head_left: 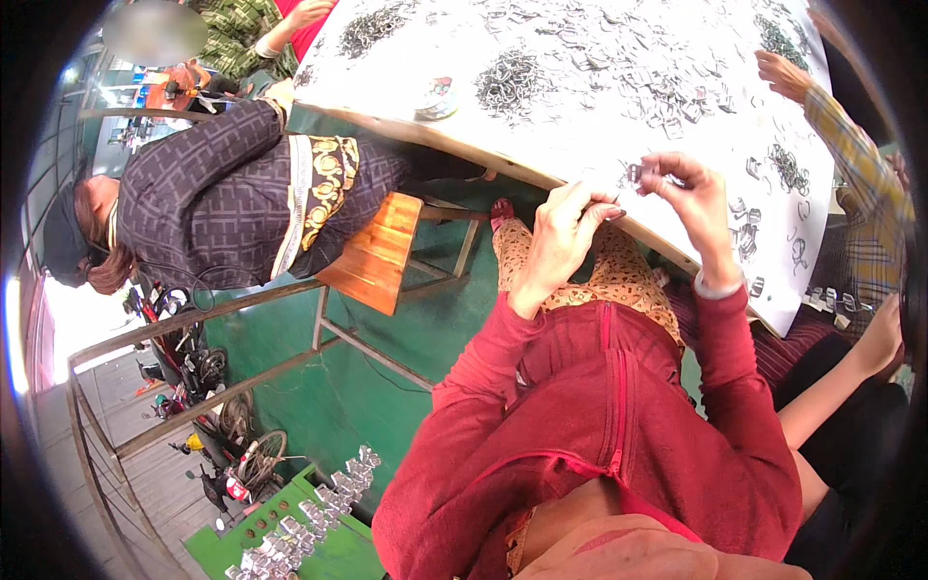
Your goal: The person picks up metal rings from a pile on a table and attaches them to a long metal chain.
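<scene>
Over the near edge of the white table [541, 159], both my hands are raised close together. My right hand [698, 193] pinches a small metal piece [635, 174] that looks like a buckle, between thumb and fingertips. Just left of it, my left hand [564, 237] is closed in a pinch, and a tiny dark tip shows at its fingers; I cannot make out what it holds. Loose metal pieces [744, 227] like the one in my right hand lie beside that hand. A heap of dark, ring-like pieces [512, 85] sits farther off on the table.
A person in a dark patterned top [213, 193] sits at the left by a wooden stool [375, 253]. Another person's hand [785, 75] reaches in at the right. Metal railings [193, 326] and a green board with shiny metal parts [217, 546] are at lower left.
</scene>
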A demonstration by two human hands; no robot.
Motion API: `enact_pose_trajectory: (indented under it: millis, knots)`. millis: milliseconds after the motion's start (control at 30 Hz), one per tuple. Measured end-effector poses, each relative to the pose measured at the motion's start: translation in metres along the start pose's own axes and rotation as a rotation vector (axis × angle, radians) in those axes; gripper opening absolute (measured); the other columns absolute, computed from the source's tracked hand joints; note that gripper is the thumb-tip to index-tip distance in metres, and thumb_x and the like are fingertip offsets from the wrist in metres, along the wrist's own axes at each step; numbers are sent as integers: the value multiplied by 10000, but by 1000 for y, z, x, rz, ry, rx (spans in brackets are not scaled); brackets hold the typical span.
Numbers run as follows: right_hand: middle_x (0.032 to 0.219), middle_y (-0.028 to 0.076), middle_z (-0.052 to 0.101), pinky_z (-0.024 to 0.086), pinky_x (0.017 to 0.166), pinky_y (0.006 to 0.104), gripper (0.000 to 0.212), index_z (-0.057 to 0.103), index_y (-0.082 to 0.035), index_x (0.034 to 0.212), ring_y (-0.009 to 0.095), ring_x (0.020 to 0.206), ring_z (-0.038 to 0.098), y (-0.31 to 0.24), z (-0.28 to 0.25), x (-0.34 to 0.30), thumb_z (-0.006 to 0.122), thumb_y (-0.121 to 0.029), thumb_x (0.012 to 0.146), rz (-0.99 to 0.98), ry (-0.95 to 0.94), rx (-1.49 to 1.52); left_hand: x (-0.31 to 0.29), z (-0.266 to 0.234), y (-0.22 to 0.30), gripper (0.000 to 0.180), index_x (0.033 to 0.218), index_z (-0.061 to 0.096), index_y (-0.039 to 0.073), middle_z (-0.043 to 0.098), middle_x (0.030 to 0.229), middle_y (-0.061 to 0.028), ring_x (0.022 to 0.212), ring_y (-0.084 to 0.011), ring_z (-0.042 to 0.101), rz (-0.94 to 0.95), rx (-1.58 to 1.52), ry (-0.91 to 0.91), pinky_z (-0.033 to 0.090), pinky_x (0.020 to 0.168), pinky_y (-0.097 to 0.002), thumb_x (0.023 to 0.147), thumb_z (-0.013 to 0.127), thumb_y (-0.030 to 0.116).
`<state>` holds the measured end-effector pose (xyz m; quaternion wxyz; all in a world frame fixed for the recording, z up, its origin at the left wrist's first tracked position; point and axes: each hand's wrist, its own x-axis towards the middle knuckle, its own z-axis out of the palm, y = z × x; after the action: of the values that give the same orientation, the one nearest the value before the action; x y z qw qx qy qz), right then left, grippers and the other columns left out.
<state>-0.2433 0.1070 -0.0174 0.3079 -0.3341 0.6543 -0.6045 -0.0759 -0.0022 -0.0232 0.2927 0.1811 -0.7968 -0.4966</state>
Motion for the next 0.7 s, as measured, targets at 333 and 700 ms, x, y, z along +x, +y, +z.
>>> enact_pose_trajectory:
  millis: [333,700]
  knots:
    - [882,102,672,526,655,222,238,647,26,1036,122,698,628,-23,39,-12,679,31,800,-44,80,388,11,-15,14,111,940,615,33,663,909,-92,868,-205,619,63,171,-20,474,787,-309,834,646,47]
    - [828,114,670,534,632,249,193,658,40,980,151,679,640,-31,39,-12,678,49,788,98,-4,466,85,-38,-98,134,924,607,25,600,889,-139,833,-336,580,59,596,56,463,676,-436,827,607,117]
